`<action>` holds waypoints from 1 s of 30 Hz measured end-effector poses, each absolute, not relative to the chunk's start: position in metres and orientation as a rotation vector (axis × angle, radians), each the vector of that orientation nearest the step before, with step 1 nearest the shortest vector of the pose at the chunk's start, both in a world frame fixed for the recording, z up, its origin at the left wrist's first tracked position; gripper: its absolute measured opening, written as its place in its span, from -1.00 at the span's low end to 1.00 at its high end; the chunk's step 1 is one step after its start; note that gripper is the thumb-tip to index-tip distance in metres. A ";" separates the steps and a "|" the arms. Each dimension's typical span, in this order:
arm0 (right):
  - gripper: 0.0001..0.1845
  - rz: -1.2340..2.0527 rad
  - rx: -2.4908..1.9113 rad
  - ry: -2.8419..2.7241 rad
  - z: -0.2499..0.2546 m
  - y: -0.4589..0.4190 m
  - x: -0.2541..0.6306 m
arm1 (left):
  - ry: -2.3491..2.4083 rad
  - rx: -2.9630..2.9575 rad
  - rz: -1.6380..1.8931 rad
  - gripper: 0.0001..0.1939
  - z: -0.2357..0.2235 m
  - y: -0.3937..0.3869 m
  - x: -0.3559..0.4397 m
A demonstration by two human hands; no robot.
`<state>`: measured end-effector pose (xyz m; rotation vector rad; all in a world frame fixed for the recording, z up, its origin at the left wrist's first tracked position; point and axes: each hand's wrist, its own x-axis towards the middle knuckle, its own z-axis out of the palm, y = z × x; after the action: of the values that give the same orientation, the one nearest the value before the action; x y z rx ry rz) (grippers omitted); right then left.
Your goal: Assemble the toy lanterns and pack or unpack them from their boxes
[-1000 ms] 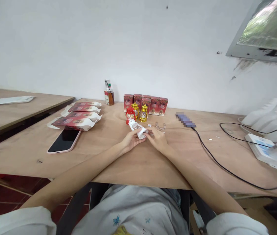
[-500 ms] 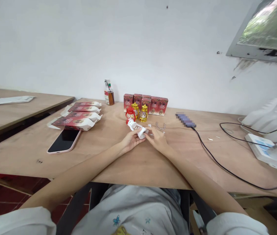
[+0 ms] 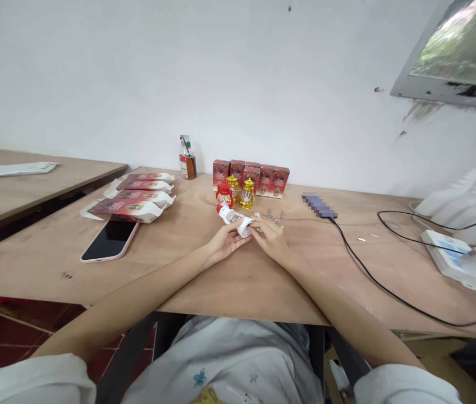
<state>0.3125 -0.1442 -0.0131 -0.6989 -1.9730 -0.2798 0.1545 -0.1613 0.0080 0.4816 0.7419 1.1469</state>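
My left hand is closed round a small white lantern with a clear middle, tipped on its side with its base toward the right. At that base the fingertips of my right hand are pinched together; what they hold, if anything, is hidden. Just behind stands a red lantern. Two gold lanterns, one in front and one partly covered, are beside it. Small metal pieces and little white bits lie past my right hand.
Red printed boxes stand along the wall, near a bottle of brown liquid. On the left, flattened red cartons overlap a phone. To the right are a blurred-out device, its black cable and a power strip.
My right fingers have shifted slightly at the lantern's base and are bent closer together. The lantern stays in my left hand, nearly unmoved. The view has tilted a little.
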 end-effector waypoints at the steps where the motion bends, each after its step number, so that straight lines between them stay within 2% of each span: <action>1: -0.83 -0.287 -0.698 -1.971 -0.013 -0.144 0.312 | 0.742 0.478 1.148 -0.93 0.008 -0.161 0.155; 16: -0.80 -0.527 -0.709 -2.028 -0.015 -0.143 0.312 | 0.733 0.441 1.159 -0.91 0.012 -0.165 0.157; 30: -0.79 -0.526 -0.852 -2.010 -0.015 -0.148 0.303 | 0.730 0.424 1.170 -0.91 0.012 -0.165 0.157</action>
<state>0.3028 -0.1480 -0.0146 -0.8524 -2.0104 -0.5258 0.1573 -0.1652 0.0117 0.4236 0.7301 1.1703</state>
